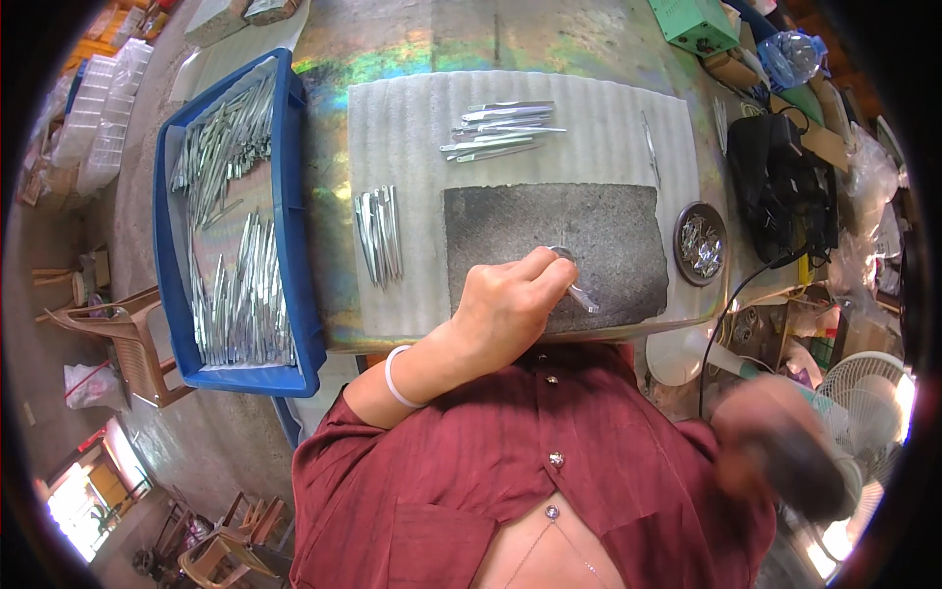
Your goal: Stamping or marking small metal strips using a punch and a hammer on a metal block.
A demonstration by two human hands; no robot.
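My left hand (515,299) is closed in a pinch over the dark rough pad (559,216). A small shiny metal piece (586,297) sticks out below its fingertips; the fingers hide the rest. My right hand (765,427) is raised off the table at the lower right, smeared by motion. It grips a dark, rounded object (800,471), too blurred to name. Beyond the pad lies a bunch of slim silver metal pieces (505,128), and another bunch of slim metal pieces (380,236) lies to its left.
A blue tray (297,216) at the left holds many slim metal pieces. Right of the pad stands a round dark dish (684,267) of small shiny parts. White foam sheet (412,108) lies underneath. Farther right are a black bag (775,187), a green box (695,25) and a fan (863,393).
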